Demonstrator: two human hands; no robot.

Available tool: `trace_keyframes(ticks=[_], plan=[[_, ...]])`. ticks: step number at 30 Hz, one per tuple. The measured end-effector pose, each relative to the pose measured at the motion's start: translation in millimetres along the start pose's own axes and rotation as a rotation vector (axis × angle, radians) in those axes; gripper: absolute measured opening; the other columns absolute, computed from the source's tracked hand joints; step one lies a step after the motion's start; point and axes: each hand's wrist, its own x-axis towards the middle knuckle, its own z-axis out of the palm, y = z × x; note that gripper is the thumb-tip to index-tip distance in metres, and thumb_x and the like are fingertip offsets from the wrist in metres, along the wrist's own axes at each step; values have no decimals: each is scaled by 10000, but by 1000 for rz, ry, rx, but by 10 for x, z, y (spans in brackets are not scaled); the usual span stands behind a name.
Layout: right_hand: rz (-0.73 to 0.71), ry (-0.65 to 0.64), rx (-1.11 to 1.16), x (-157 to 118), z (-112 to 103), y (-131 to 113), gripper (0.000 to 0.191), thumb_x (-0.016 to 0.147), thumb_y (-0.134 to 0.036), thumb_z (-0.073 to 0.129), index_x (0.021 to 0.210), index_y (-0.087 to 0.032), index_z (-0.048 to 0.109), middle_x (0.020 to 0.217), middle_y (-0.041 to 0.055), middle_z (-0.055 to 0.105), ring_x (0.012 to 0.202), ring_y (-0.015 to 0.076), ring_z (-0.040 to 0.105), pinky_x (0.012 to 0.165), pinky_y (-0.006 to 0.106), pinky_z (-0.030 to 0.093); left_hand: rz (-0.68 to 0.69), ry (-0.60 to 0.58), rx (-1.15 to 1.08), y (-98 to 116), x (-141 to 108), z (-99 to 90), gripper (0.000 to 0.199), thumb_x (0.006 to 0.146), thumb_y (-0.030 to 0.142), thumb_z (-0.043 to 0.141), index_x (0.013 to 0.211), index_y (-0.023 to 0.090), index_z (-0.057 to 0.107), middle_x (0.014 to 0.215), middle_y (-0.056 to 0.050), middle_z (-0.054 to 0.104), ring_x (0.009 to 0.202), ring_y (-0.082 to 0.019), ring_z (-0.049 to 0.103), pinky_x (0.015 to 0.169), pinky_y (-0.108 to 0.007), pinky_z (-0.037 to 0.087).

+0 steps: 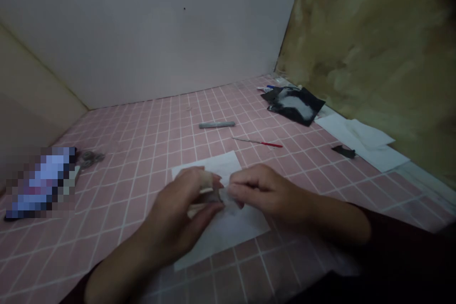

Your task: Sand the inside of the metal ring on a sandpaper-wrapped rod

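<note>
My left hand (181, 213) is curled, thumb and fingers closed around a small greyish piece (210, 196) whose kind I cannot make out. A pale beige band or strip shows by its index finger. Close on the right, my right hand (265, 192) has its thumb and fingers pressed together in a pinch, tips turned toward the small piece. What is between those fingertips is hidden. Both hands are over a white sheet of paper (221, 242) lying at an angle on the pink tiled surface.
Beyond the paper lie a grey bar (217, 125) and a thin red-handled tool (270, 144). Black sandpaper with white dust (295, 104), white papers (370, 145) and a dark scrap (344, 152) are at right. A blurred-out phone-like object (42, 183) and grey coil (90, 157) are left.
</note>
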Motion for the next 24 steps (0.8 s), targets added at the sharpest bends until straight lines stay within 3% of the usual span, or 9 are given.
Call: trace_keyframes(ticks=[2, 7, 11, 16, 20, 24], plan=[[15, -47, 5, 10, 14, 18, 324, 893, -270, 456, 596, -146, 496, 548, -42, 408, 552, 81, 418, 545, 226, 319, 35, -41, -13, -7, 2, 10, 216, 860, 217, 573, 1058, 266, 501, 1027, -23, 653, 1004, -206, 618, 845, -352, 515], [-35, 105, 62, 23, -13, 25, 347, 883, -258, 453, 553, -151, 457, 551, -34, 416, 557, 83, 419, 561, 233, 324, -36, 33, 52, -43, 20, -11, 203, 850, 224, 587, 1037, 242, 508, 1014, -35, 653, 1020, -224, 616, 858, -366, 510], [30, -37, -9, 22, 4, 16, 305, 873, -233, 455, 582, -148, 486, 538, -43, 396, 546, 83, 408, 541, 228, 303, 64, -32, 16, -30, 16, 12, 192, 859, 186, 566, 1033, 243, 508, 990, -17, 659, 994, -201, 618, 896, -366, 488], [-16, 112, 79, 23, -35, 8, 346, 871, -233, 456, 536, -150, 441, 539, -38, 401, 548, 80, 401, 549, 228, 311, 21, 38, 103, -44, 17, 20, 198, 859, 216, 573, 1044, 230, 504, 1000, -38, 651, 1017, -221, 607, 838, -356, 501], [32, -51, 2, 24, -12, 4, 301, 868, -219, 459, 576, -149, 486, 536, -39, 412, 547, 87, 416, 540, 230, 303, 131, -37, 28, -44, 15, 40, 177, 876, 181, 541, 1035, 239, 493, 997, -18, 650, 987, -188, 613, 933, -381, 463], [-20, 106, 71, 23, -21, -3, 342, 877, -244, 454, 547, -154, 444, 551, -33, 411, 558, 87, 414, 561, 234, 321, 13, 38, 80, -57, 8, 17, 205, 861, 215, 570, 1053, 235, 501, 1007, -40, 643, 1025, -217, 602, 828, -352, 511]])
